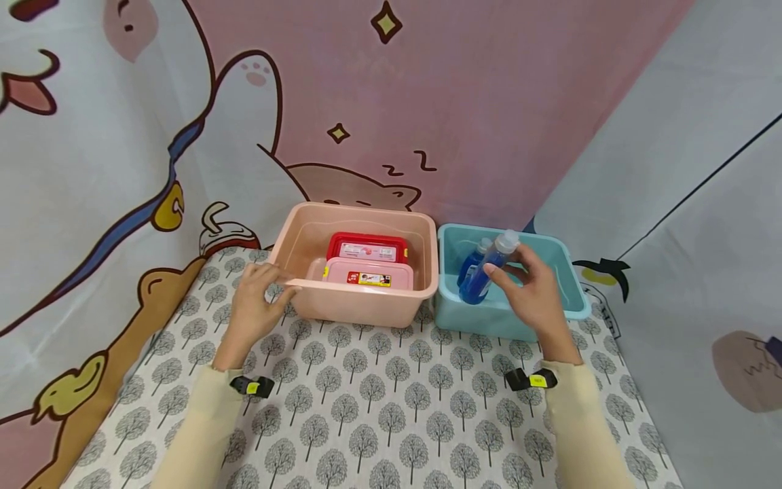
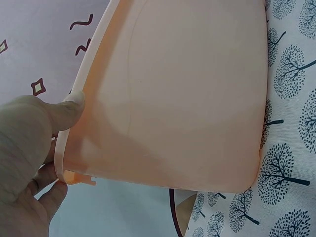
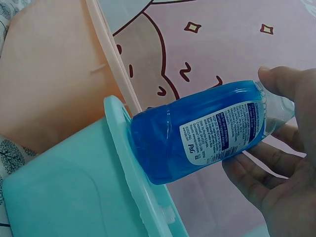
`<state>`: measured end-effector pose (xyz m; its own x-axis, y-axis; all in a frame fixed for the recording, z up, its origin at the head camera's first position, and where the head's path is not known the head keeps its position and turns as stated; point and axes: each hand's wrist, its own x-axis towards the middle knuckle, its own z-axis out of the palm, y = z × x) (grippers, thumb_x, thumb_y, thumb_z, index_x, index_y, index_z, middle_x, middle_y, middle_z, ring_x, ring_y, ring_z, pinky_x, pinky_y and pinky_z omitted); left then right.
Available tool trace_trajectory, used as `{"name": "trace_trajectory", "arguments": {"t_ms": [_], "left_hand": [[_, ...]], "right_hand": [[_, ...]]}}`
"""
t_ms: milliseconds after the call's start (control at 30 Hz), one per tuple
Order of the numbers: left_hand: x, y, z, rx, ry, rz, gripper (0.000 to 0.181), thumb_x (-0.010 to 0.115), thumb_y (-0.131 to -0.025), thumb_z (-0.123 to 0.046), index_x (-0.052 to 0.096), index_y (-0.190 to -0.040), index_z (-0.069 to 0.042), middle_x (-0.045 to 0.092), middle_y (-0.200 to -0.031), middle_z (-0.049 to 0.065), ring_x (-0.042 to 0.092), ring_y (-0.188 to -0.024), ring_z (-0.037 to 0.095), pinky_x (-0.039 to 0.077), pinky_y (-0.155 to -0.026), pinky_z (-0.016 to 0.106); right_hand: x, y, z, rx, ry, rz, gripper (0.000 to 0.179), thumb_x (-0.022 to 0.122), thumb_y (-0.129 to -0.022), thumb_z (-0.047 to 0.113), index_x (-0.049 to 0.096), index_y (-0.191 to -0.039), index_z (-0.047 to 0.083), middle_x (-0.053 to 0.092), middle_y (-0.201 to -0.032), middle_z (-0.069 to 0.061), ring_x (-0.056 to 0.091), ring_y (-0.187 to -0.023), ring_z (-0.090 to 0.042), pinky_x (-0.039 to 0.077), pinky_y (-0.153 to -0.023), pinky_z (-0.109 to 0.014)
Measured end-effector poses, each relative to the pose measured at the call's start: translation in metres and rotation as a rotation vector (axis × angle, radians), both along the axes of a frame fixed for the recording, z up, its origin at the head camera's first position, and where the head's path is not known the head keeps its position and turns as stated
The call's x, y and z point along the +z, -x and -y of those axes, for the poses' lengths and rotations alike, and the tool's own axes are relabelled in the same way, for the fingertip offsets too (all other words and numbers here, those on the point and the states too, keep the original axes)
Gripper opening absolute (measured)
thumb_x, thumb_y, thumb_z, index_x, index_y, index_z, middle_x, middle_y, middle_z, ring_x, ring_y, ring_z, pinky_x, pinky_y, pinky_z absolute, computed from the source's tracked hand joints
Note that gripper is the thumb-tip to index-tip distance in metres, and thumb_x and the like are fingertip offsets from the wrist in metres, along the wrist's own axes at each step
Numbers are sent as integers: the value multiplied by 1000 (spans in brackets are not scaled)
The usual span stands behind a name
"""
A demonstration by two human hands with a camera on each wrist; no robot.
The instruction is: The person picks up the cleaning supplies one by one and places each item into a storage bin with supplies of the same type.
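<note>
My left hand [image 1: 255, 302] pinches the front left corner of the peach plastic bin's rim [image 1: 342, 288]; in the left wrist view the thumb [image 2: 69, 111] presses the rim while other fingers curl beneath it. A red-lidded container [image 1: 369, 246] and a pink-lidded container [image 1: 368, 274] lie inside that bin. My right hand [image 1: 536, 292] grips a clear-capped bottle of blue liquid [image 1: 487, 270] near its neck. That bottle tilts over the front rim of the teal bin [image 1: 507, 320], its base by the rim. A second blue bottle [image 1: 469, 265] is in the teal bin behind it.
Both bins stand side by side at the back of a table with a tree-print cloth [image 1: 397, 407]. Behind them hangs a cartoon-print curtain [image 1: 489, 102]. Black straps with yellow labels circle both wrists.
</note>
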<state>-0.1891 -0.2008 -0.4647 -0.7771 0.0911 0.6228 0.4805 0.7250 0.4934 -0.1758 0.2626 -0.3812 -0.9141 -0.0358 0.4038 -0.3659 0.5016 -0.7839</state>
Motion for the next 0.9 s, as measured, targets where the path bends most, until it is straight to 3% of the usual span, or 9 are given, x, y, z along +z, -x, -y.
{"name": "trace_trajectory", "arguments": {"t_ms": [167, 433, 533, 733, 900], "left_hand": [[0, 0, 0, -6, -5, 1, 25, 87, -78, -5, 74, -99, -6, 75, -95, 11, 54, -97, 33, 42, -83, 43], [0, 0, 0, 0, 3, 11, 24, 86, -80, -7, 73, -100, -7, 76, -95, 11, 54, -98, 31, 42, -84, 45], [1, -1, 1, 1, 7, 11, 24, 86, -80, -7, 73, -100, -7, 75, -95, 11, 54, -100, 32, 43, -86, 46], [0, 0, 0, 4, 4, 15, 25, 87, -79, -7, 73, -100, -6, 75, -96, 12, 55, -102, 34, 44, -87, 48], [1, -1, 0, 5, 2, 18, 25, 87, -79, -5, 73, -100, -6, 75, -96, 11, 55, -103, 34, 44, -88, 48]], "right_hand": [[1, 2, -3, -1, -14, 1, 49, 72, -97, 18, 57, -143, 12, 64, -130, -11, 59, -113, -2, 50, -100, -14], [4, 7, -8, -45, -52, 82, 51, 71, -98, 33, 56, -144, 17, 63, -133, -6, 57, -115, -1, 49, -99, -11], [4, 9, -9, -57, -71, 101, 54, 70, -98, 36, 54, -146, 18, 62, -135, -5, 58, -118, -7, 51, -102, -19], [5, 12, -11, -54, -94, 115, 59, 70, -98, 37, 51, -149, 15, 60, -139, -12, 58, -125, -25, 50, -109, -50], [6, 15, -13, -57, -105, 133, 60, 69, -98, 40, 51, -148, 14, 60, -138, -12, 58, -126, -27, 50, -109, -49]]}}
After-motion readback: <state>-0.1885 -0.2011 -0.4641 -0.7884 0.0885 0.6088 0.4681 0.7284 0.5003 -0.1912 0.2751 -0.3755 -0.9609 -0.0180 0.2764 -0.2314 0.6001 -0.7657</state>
